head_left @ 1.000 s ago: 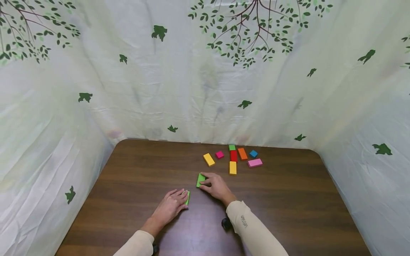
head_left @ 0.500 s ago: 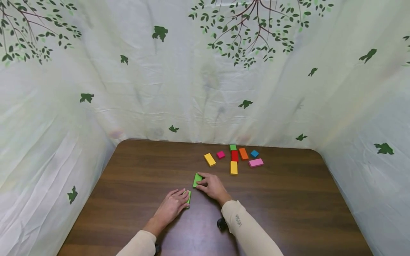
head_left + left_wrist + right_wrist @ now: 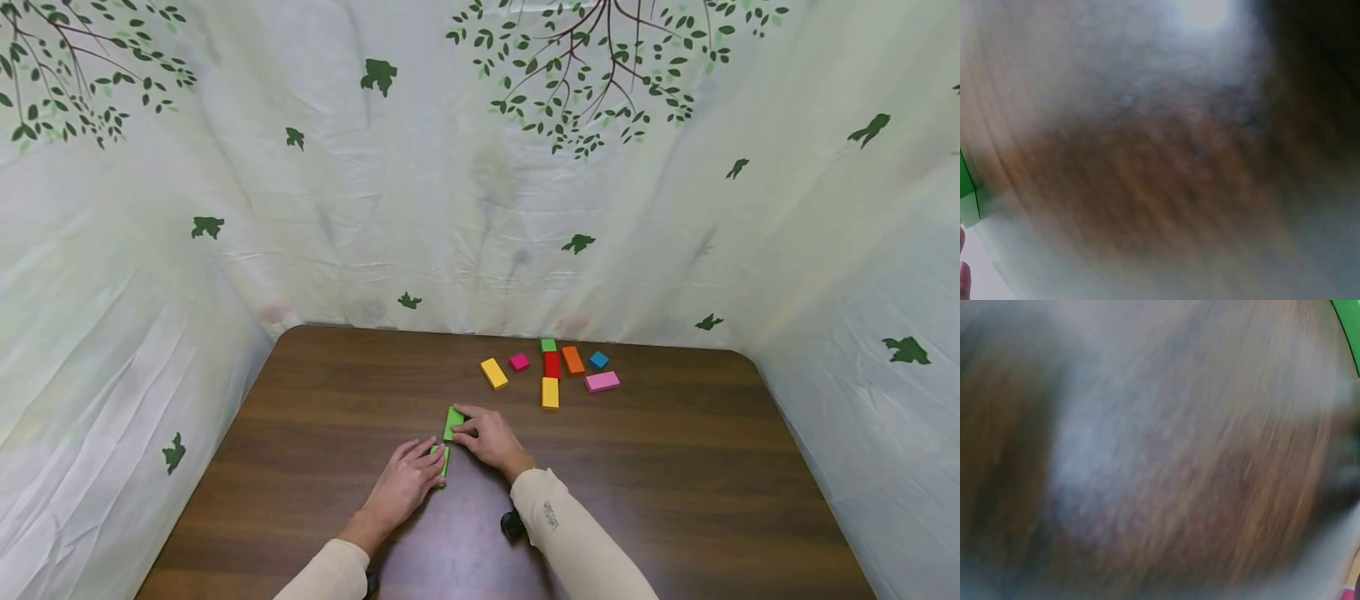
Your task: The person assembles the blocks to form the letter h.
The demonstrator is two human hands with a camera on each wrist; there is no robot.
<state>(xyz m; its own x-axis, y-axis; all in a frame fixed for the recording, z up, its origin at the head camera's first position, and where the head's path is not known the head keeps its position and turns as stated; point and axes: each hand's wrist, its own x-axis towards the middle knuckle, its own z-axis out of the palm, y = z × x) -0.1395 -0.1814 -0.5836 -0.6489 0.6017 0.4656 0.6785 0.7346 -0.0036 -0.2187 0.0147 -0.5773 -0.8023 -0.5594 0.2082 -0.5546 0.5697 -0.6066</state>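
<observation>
Two light green rectangular blocks lie end to end at a slight offset on the brown table. My right hand (image 3: 489,437) holds the farther green block (image 3: 452,422) by its right side, index finger at the far end and thumb lower down. The nearer green block (image 3: 446,463) is under the fingers of my left hand (image 3: 403,479), its thumb at the block's near end; these fingers hide much of it. In the left wrist view a green block (image 3: 965,181) shows at the left edge. A strip of green block (image 3: 1349,331) enters the right wrist view's upper corner.
Toward the table's (image 3: 337,400) back edge lie more blocks: yellow (image 3: 494,373), magenta (image 3: 519,362), red (image 3: 552,365), orange (image 3: 573,360), blue (image 3: 598,360) and pink (image 3: 602,382). Another yellow block (image 3: 550,393) and a small green block (image 3: 548,344) line up with the red one. A leaf-patterned curtain (image 3: 465,208) stands behind.
My right hand has slid its green block leftward, closer to the far end of the other green block. The left hand has stayed almost in place on its block.
</observation>
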